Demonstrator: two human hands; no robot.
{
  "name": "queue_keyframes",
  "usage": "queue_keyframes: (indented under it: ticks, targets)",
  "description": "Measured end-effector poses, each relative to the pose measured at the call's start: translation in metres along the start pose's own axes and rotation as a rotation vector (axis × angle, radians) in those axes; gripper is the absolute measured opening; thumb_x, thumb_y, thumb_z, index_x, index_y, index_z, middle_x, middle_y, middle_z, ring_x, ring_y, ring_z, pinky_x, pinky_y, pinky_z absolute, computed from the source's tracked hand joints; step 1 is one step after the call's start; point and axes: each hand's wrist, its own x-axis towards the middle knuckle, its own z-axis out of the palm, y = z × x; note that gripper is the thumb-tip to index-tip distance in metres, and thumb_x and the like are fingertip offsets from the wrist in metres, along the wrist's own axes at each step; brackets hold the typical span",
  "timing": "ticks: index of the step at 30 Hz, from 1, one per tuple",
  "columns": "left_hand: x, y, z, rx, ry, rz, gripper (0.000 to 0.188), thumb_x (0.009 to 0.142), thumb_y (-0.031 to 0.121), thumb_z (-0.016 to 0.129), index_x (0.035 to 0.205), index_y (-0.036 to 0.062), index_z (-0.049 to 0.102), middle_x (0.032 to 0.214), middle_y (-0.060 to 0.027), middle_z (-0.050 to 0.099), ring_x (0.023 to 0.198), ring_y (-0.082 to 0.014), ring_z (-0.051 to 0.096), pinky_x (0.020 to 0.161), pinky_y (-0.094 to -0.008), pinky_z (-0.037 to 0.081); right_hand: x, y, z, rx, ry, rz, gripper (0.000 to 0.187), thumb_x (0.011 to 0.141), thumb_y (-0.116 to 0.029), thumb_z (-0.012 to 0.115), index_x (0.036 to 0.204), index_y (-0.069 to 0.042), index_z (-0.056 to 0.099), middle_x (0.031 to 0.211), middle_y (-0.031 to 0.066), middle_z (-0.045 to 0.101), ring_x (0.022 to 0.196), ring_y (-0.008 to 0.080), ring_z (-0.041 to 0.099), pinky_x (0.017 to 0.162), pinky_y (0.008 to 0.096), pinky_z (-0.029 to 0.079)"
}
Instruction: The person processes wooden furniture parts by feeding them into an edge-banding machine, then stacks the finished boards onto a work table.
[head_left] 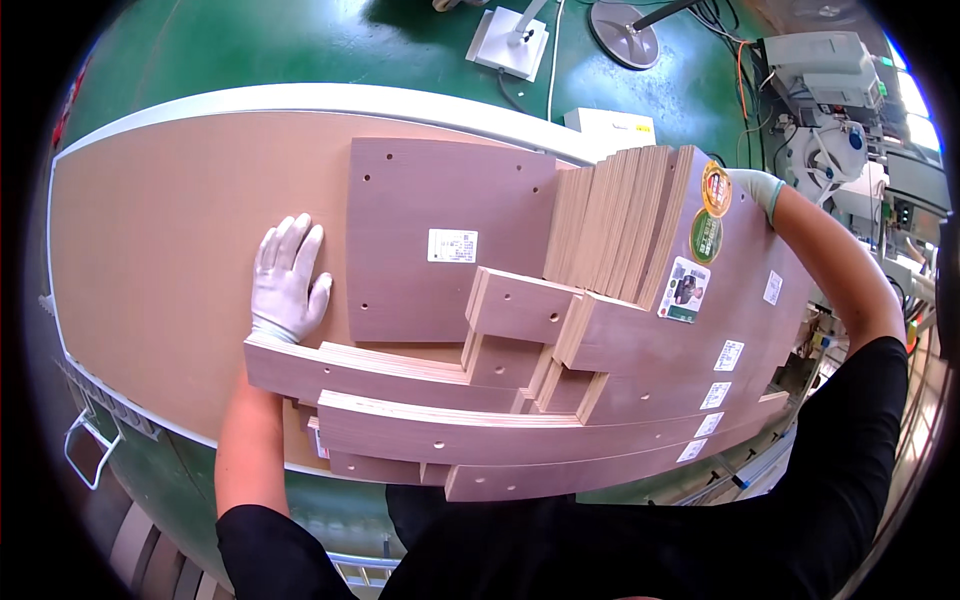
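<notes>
A stack of brown wooden panels [640, 350] with drilled holes and white labels leans against my body, their pale edges facing up. My right hand [757, 188], in a white glove, reaches around the far side of the stack and holds its top edge. My left hand [287, 282], also gloved, lies flat with fingers apart on the tan tabletop [160, 260], beside a flat brown panel [440, 235] that lies on the table. Long narrow boards [400, 375] lie across the near part of the stack, just in front of my left wrist.
The table has a white rim [300, 97] and stands on a green floor. Beyond it are a white base plate [508, 42] and a round grey stand base [622, 32] with cables. Grey machinery [830, 110] is at the right. A white box [610, 127] sits behind the stack.
</notes>
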Motion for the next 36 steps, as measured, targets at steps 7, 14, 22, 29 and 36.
queue_keyframes:
  ticks: [7, 14, 22, 29, 36]
  targets:
    - [0.000, 0.001, 0.003, 0.012, -0.008, -0.009, 0.062, 0.085, 0.021, 0.066, 0.143, 0.0049, 0.051, 0.152, -0.0174, 0.045, 0.144, -0.0384, 0.038, 0.122, -0.0532, 0.028, -0.001, -0.001, 0.008, 0.086, 0.001, 0.040, 0.048, 0.108, -0.033, 0.049, 0.141, 0.002, 0.057, 0.137, 0.0089, 0.062, 0.119, 0.0157, 0.057, 0.107, 0.0321, 0.045]
    - [-0.003, 0.002, 0.000, 0.030, -0.006, 0.010, 0.062, 0.087, 0.022, 0.065, 0.145, 0.0049, 0.050, 0.154, -0.0174, 0.043, 0.145, -0.0377, 0.038, 0.123, -0.0528, 0.028, -0.011, -0.001, 0.021, 0.175, 0.058, 0.083, 0.049, 0.109, -0.033, 0.048, 0.143, 0.001, 0.055, 0.143, 0.0076, 0.058, 0.127, 0.0150, 0.053, 0.113, 0.0299, 0.039]
    - [-0.012, 0.004, -0.002, 0.007, 0.065, 0.055, 0.057, 0.095, 0.024, 0.059, 0.148, 0.0055, 0.048, 0.157, -0.0184, 0.042, 0.148, -0.0369, 0.036, 0.125, -0.0503, 0.026, -0.035, -0.015, 0.013, 0.323, 0.896, -0.187, 0.041, 0.104, -0.036, 0.060, 0.127, -0.003, 0.069, 0.112, 0.0053, 0.072, 0.102, 0.0133, 0.062, 0.094, 0.0293, 0.049]
    - [-0.015, 0.003, 0.021, 0.064, 0.157, 0.041, 0.056, 0.098, 0.026, 0.059, 0.149, 0.0086, 0.049, 0.157, -0.0149, 0.045, 0.148, -0.0344, 0.038, 0.124, -0.0472, 0.028, -0.213, -0.025, 0.175, -0.015, 1.401, -0.419, 0.064, 0.106, -0.052, 0.051, 0.146, -0.002, 0.055, 0.146, 0.0182, 0.059, 0.138, 0.0297, 0.054, 0.118, 0.0430, 0.040]
    - [-0.044, 0.035, 0.025, -0.139, 0.290, 0.099, 0.043, 0.102, 0.026, 0.054, 0.137, 0.0027, 0.061, 0.140, -0.0178, 0.061, 0.132, -0.0317, 0.056, 0.110, -0.0399, 0.046, -0.337, -0.027, 0.546, 0.177, 1.364, 0.188, 0.034, 0.098, -0.014, 0.061, 0.128, 0.001, 0.068, 0.131, 0.0190, 0.068, 0.126, 0.0348, 0.062, 0.111, 0.0440, 0.045]
